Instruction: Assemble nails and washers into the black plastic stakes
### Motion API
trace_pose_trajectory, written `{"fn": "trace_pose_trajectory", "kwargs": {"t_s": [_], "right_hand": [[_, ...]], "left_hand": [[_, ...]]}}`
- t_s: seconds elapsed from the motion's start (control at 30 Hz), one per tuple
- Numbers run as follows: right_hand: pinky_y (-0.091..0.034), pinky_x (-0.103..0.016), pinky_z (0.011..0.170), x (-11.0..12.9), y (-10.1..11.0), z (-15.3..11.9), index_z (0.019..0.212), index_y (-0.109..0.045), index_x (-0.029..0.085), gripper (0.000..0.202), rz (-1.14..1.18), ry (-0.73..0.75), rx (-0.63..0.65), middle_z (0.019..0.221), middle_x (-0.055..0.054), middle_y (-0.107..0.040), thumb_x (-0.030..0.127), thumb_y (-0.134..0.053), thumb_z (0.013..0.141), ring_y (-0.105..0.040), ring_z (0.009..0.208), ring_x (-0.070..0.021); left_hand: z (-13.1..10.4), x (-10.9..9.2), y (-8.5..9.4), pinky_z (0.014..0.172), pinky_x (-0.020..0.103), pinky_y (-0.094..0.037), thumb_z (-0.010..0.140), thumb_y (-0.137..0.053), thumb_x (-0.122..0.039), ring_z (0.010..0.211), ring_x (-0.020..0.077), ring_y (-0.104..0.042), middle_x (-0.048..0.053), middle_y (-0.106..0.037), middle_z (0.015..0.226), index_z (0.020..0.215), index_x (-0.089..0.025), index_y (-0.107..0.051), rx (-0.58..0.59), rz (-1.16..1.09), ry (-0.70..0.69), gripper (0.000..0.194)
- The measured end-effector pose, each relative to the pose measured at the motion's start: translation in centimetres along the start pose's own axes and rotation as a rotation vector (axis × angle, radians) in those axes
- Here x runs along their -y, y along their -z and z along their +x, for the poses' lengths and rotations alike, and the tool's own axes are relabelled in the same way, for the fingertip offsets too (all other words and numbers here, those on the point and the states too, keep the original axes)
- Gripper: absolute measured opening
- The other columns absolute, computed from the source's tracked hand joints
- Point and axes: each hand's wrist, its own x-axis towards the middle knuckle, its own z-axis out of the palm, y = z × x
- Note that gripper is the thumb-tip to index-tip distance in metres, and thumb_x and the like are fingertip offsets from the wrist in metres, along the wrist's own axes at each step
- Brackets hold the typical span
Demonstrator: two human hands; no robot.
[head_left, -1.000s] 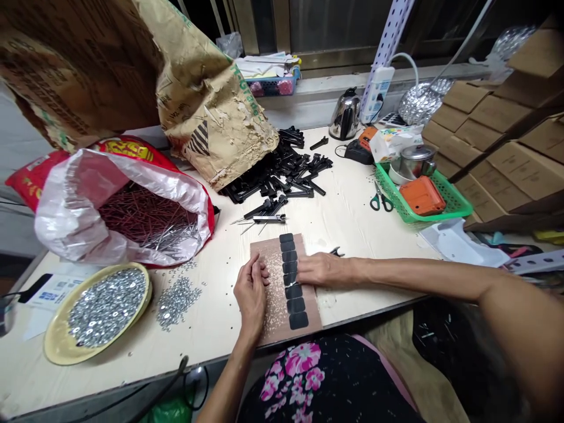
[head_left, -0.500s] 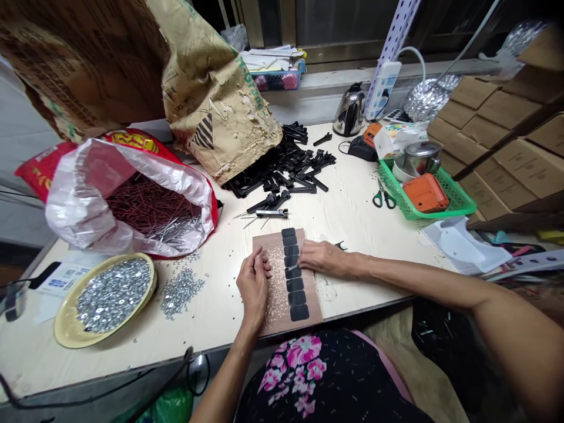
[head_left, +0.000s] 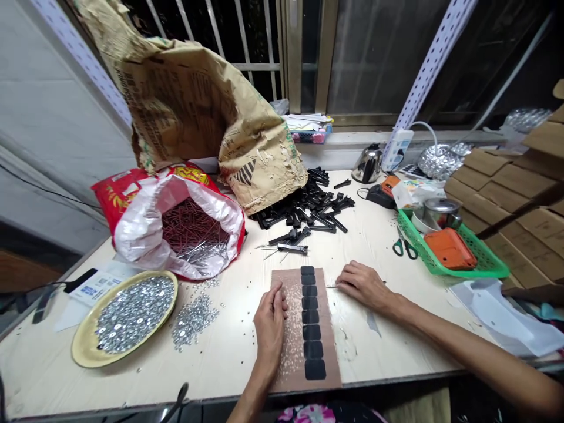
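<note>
A brown board (head_left: 293, 379) with pale speckles lies at the table's front edge. A column of black rounded square pads (head_left: 312, 332) runs down it. My left hand (head_left: 269, 329) rests on the board's left edge, fingers curled together; whatever they may hold is hidden. To the right of the board, my right hand (head_left: 363, 286) is low over the tabletop, its fingers bent close together. A thin dark tip sticks out by its fingertips, but the hand covers the rest.
Black plastic parts (head_left: 317, 208) spill from a paper sack (head_left: 264, 158). A red-and-white bag (head_left: 145, 217) holds nails or pins. Metal washers fill a yellow bowl (head_left: 81, 346), with a loose pile (head_left: 194, 320) beside it. Scissors (head_left: 404, 247) lie by a green basket (head_left: 440, 267).
My right hand has left the pads and moved right, off the board onto the table. My left hand stays at the board's left edge. The camera view has tilted up.
</note>
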Motion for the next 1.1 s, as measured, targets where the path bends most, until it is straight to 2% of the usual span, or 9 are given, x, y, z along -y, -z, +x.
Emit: {"fn": "trace_pose_trajectory", "kwargs": {"t_s": [0.13, 0.23, 0.33, 0.43, 0.53, 0.63, 0.77, 0.9, 1.1], "right_hand": [[-0.043, -0.030, 0.072, 1.7, -0.5, 4.8, 0.090, -0.063, 0.018, 0.024, -0.025, 0.010, -0.076, 0.087, -0.006, -0.061, 0.032, -0.044, 0.094, -0.054, 0.083, -0.0170], [-0.042, -0.028, 0.077, 3.9, -2.7, 10.4, 0.092, -0.062, 0.018, 0.024, -0.044, 0.025, -0.094, 0.091, -0.006, -0.060, 0.030, -0.041, 0.096, -0.053, 0.088, -0.0172], [-0.040, -0.029, 0.074, 5.7, -5.8, 15.1, 0.098, -0.061, 0.019, 0.021, -0.176, -0.011, -0.052, 0.096, -0.008, -0.059, 0.032, -0.046, 0.093, -0.051, 0.090, -0.0199], [-0.038, -0.030, 0.068, 6.1, -8.3, 17.4, 0.100, -0.062, 0.019, 0.018, -0.318, -0.043, 0.027, 0.098, -0.009, -0.057, 0.028, -0.048, 0.092, -0.048, 0.089, -0.0222], [-0.035, -0.029, 0.062, 5.5, -9.6, 17.8, 0.092, -0.063, 0.017, 0.019, -0.359, -0.034, 0.058, 0.098, -0.011, -0.056, 0.019, -0.044, 0.092, -0.045, 0.088, -0.0231], [-0.036, -0.030, 0.064, 4.8, -10.1, 17.4, 0.088, -0.062, 0.015, 0.021, -0.350, -0.018, 0.041, 0.097, -0.012, -0.055, 0.016, -0.042, 0.091, -0.044, 0.090, -0.0240], [-0.039, -0.031, 0.074, 4.5, -9.8, 16.7, 0.096, -0.061, 0.014, 0.023, -0.327, 0.017, 0.005, 0.098, -0.012, -0.056, 0.017, -0.038, 0.094, -0.046, 0.092, -0.0223], [-0.041, -0.032, 0.080, 4.7, -8.7, 15.9, 0.102, -0.058, 0.013, 0.026, -0.171, 0.062, -0.177, 0.093, -0.011, -0.059, 0.020, -0.034, 0.096, -0.050, 0.089, -0.0214], [-0.046, -0.035, 0.082, 7.5, -6.6, 14.3, 0.115, -0.054, 0.017, 0.027, 0.114, 0.070, -0.249, 0.096, -0.009, -0.059, 0.020, -0.037, 0.095, -0.054, 0.093, -0.0219]], "left_hand": [[-0.5, -0.2, -0.3, 0.057, 0.026, -0.049, 0.087, -0.048, -0.042, 0.063, 0.0137, -0.057, 0.004, -0.061, 0.080, 0.111, -0.020, -0.063, -0.003, -0.002, -0.026, 0.037], [-1.4, -0.9, 0.4, 0.060, 0.027, -0.049, 0.088, -0.047, -0.038, 0.065, 0.0143, -0.059, 0.005, -0.062, 0.082, 0.108, -0.020, -0.065, 0.011, 0.030, -0.078, 0.032], [-1.9, -1.4, 3.0, 0.067, 0.028, -0.049, 0.089, -0.047, -0.034, 0.076, 0.0168, -0.061, 0.007, -0.064, 0.092, 0.106, -0.021, -0.066, -0.042, 0.174, -0.172, 0.029], [-1.6, -0.9, 7.7, 0.075, 0.032, -0.047, 0.090, -0.044, -0.030, 0.087, 0.0199, -0.058, 0.008, -0.064, 0.096, 0.103, -0.020, -0.066, -0.204, 0.441, -0.273, 0.027], [-0.6, 0.3, 12.1, 0.077, 0.037, -0.044, 0.090, -0.046, -0.029, 0.085, 0.0226, -0.053, 0.009, -0.064, 0.089, 0.100, -0.019, -0.068, -0.328, 0.772, -0.324, 0.026], [0.9, 1.2, 14.0, 0.074, 0.035, -0.042, 0.089, -0.048, -0.029, 0.083, 0.0238, -0.048, 0.010, -0.063, 0.087, 0.097, -0.018, -0.070, -0.294, 0.997, -0.351, 0.026], [2.3, 1.7, 13.6, 0.068, 0.034, -0.036, 0.087, -0.051, -0.028, 0.079, 0.0236, -0.044, 0.009, -0.061, 0.083, 0.088, -0.022, -0.073, -0.172, 1.182, -0.386, 0.022], [2.8, 2.1, 13.3, 0.066, 0.034, -0.032, 0.087, -0.051, -0.025, 0.080, 0.0239, -0.043, 0.008, -0.061, 0.083, 0.091, -0.025, -0.070, -0.081, 1.283, -0.446, 0.020], [3.4, 2.2, 13.7, 0.070, 0.037, -0.034, 0.087, -0.049, -0.022, 0.083, 0.0251, -0.046, 0.010, -0.061, 0.082, 0.082, -0.020, -0.067, -0.011, 1.211, -0.487, 0.019]]}}
